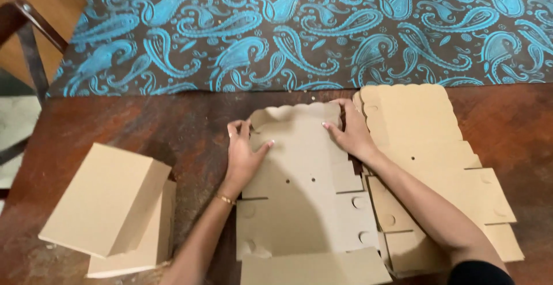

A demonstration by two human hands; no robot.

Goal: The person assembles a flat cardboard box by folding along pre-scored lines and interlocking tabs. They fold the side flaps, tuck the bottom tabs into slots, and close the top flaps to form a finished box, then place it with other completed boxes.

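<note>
Head view: cardboard work on a dark wooden table (507,118), seen from above.
Flat box blank: a die-cut brown cardboard sheet (305,193) lies unfolded at the centre of the frame, its scalloped edge at the far end.
Left hand: the left hand (243,152) lies palm down on the blank's upper left part, fingers spread and pressing flat, pinching nothing.
Right hand: the right hand (351,132) rests at the blank's upper right edge, fingers curled onto the cardboard; whether they pinch the edge cannot be told.
Stack of blanks: more flat sheets (426,146) lie right of centre, partly under the right forearm.
Folded boxes: two closed cardboard boxes (106,201) sit stacked at lower left.
Cloth: a brown cloth with blue paisley (299,31) spans the top of the frame.
Chair: a dark chair frame (26,37) stands at upper left.
</note>
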